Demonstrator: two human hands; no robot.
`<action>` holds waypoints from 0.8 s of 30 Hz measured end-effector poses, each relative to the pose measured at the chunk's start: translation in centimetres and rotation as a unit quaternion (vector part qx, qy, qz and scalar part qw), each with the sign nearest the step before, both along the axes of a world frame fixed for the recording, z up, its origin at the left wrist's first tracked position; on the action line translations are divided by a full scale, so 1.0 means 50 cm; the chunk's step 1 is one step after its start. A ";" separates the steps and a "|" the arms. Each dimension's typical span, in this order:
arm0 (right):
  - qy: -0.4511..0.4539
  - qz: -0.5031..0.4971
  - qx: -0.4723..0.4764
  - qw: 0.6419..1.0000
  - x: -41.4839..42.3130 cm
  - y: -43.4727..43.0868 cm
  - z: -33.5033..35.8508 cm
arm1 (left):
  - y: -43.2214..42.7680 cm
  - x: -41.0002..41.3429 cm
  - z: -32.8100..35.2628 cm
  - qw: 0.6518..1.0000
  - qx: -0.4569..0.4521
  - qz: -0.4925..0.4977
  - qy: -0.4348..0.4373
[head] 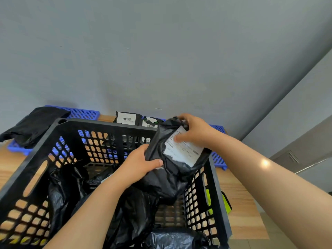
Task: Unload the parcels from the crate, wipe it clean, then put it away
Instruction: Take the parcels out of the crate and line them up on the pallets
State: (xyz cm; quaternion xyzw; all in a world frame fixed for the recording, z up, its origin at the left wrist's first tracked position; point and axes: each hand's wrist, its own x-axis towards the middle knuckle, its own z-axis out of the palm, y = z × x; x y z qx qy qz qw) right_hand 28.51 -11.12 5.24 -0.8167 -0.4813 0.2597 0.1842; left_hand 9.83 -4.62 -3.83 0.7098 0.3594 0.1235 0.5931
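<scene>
A black slotted crate (pixel 107 125) stands on a wooden table, filling the lower part of the view. Both my hands hold a black parcel with a white label (pixel 177 155) above the crate's right side. My left hand (pixel 142 163) grips its lower left edge. My right hand (pixel 195 131) holds its top end, fingers over the label. More black parcels (pixel 71 186) lie inside the crate. Two labelled parcels (pixel 128 118) lean against the wall behind the crate, and another black parcel (pixel 34 125) rests on the left.
Blue plastic pallets (pixel 83 113) lie on the wooden table (pixel 240 209) against the grey wall, behind and beside the crate. A yellow-green item (pixel 226 203) sits by the crate's right wall. The table's right edge drops to a tiled floor.
</scene>
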 end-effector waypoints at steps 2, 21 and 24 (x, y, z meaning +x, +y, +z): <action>-0.079 -0.039 0.092 0.992 -0.002 -0.002 -0.013 | 0.004 0.001 0.001 0.998 -0.030 0.048 -0.031; 0.177 -0.112 0.225 0.952 -0.009 -0.107 -0.127 | -0.041 0.123 0.040 0.935 -0.110 0.279 -0.190; 0.213 -0.142 0.246 0.935 0.021 -0.109 -0.133 | -0.047 0.173 0.047 0.939 -0.093 0.281 -0.175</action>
